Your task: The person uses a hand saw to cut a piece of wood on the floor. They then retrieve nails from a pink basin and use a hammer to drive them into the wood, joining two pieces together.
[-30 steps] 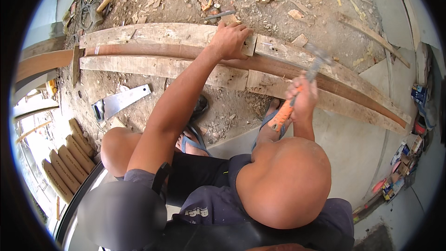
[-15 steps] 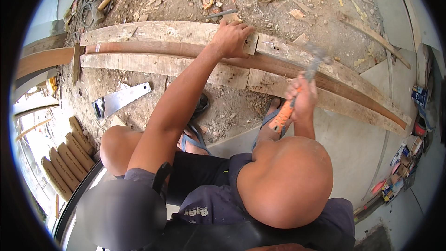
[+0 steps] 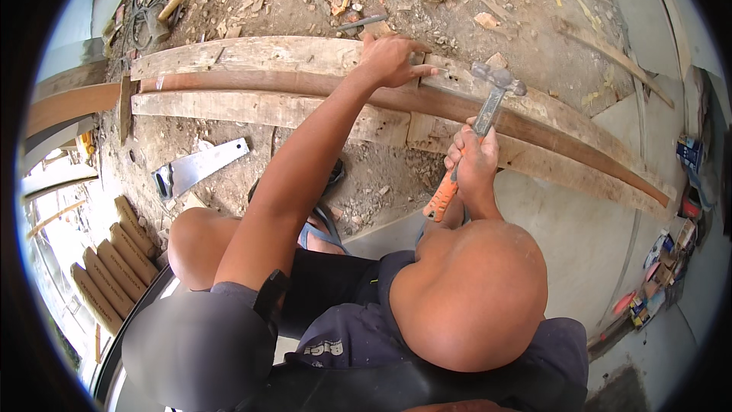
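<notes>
My right hand [image 3: 476, 159] is wrapped around a hammer [image 3: 490, 109] with a metal head and an orange and grey grip. The hammer head is above the far plank, right of my other hand. My left hand [image 3: 390, 59] rests on the far wooden plank [image 3: 267, 55] near a joint, its thumb stretched to the right and fingers apart. A small piece of wood under that hand is mostly hidden. Close to the thumb tip, a thin nail-like piece lies on the wood. A reddish-brown wooden strip [image 3: 252, 81] runs between the far plank and the near plank [image 3: 274, 106].
A handsaw [image 3: 200, 167] lies on the dirt at the left. Beyond the planks are wood chips, a dark rod [image 3: 362, 23] and a coil of cable [image 3: 152, 0]. Brown packages [image 3: 114, 271] stand lower left. Assorted small items [image 3: 657, 278] line the right wall.
My left hand has loosened from the wood, its thumb now reaching right. My right hand has shifted slightly left and down; the hammer, blurred before, is now sharp.
</notes>
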The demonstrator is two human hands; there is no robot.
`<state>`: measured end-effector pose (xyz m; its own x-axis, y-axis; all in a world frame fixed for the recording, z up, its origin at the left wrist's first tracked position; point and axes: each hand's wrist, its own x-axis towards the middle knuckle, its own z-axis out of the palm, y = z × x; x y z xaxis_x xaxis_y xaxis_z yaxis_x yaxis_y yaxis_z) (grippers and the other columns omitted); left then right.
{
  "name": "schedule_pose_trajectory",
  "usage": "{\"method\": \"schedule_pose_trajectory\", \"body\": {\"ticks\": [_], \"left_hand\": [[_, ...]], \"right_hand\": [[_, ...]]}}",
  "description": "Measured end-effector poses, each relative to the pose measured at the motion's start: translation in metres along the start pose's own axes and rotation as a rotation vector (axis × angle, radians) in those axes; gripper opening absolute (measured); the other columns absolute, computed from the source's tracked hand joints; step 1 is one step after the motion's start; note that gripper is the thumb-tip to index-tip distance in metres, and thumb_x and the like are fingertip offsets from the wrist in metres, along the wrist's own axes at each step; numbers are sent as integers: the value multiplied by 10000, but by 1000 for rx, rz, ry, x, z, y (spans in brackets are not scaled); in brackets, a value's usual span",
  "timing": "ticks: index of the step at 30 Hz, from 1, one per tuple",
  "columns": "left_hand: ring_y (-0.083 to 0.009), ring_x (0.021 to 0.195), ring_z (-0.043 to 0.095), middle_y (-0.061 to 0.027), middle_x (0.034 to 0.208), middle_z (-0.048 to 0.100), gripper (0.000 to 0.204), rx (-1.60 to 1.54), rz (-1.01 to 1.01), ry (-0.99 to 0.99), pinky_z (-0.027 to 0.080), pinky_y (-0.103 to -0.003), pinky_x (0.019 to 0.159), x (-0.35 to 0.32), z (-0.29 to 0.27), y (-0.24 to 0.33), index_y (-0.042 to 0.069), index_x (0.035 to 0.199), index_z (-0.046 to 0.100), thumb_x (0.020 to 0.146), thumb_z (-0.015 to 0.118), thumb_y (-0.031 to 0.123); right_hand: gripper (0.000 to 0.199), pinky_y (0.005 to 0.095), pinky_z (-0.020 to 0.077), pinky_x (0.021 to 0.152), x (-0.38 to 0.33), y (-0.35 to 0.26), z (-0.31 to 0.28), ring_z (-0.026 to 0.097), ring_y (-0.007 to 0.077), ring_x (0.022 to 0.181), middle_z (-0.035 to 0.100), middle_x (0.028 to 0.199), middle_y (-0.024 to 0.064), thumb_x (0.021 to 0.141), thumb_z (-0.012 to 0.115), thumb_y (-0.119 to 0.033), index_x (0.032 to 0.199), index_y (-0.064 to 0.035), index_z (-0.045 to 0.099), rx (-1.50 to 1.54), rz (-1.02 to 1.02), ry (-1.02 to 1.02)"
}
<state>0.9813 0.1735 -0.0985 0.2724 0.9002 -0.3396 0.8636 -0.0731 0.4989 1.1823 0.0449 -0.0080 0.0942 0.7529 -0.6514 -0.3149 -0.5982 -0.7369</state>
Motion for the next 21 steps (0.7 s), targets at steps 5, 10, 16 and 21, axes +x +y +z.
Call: {"method": "schedule_pose_trajectory", "body": {"ticks": [5, 10, 16, 21], "left_hand": [[-246, 1181, 605, -47, 1174, 708, 631, 19, -91, -37, 311, -594, 1013, 4, -3, 23, 288, 1194, 707, 833, 529, 773], [-247, 1227, 574, -65, 1208, 688, 588, -21, 16, 150, 319, -588, 1011, 9, 21, -12, 256, 1222, 690, 842, 594, 694], [-230, 1321, 487, -23, 1428, 542, 858, 301, 247, 41, 359, -574, 1027, -21, -7, -1, 285, 1448, 462, 717, 778, 605], [-215, 1310, 484, 16, 1436, 521, 941, 415, 140, -21, 414, -556, 986, -19, 2, 3, 293, 1481, 407, 684, 819, 576]], "right_hand": [[149, 258, 419, 471, 3, 9, 2, 442, 81, 544, 452, 766, 3, 995, 482, -105, 1129, -119, 419, 235, -206, 185], [152, 259, 420, 467, 6, 24, 11, 440, 83, 527, 448, 748, -1, 977, 508, -105, 1099, -125, 420, 9, 175, -100], [134, 269, 419, 469, 10, 6, -16, 445, 83, 543, 447, 738, -5, 986, 486, -105, 1099, -117, 415, 92, -21, 27], [139, 275, 422, 482, -3, -6, 2, 450, 99, 551, 454, 743, -2, 1001, 476, -119, 1111, -115, 391, 200, -347, 304]]}}
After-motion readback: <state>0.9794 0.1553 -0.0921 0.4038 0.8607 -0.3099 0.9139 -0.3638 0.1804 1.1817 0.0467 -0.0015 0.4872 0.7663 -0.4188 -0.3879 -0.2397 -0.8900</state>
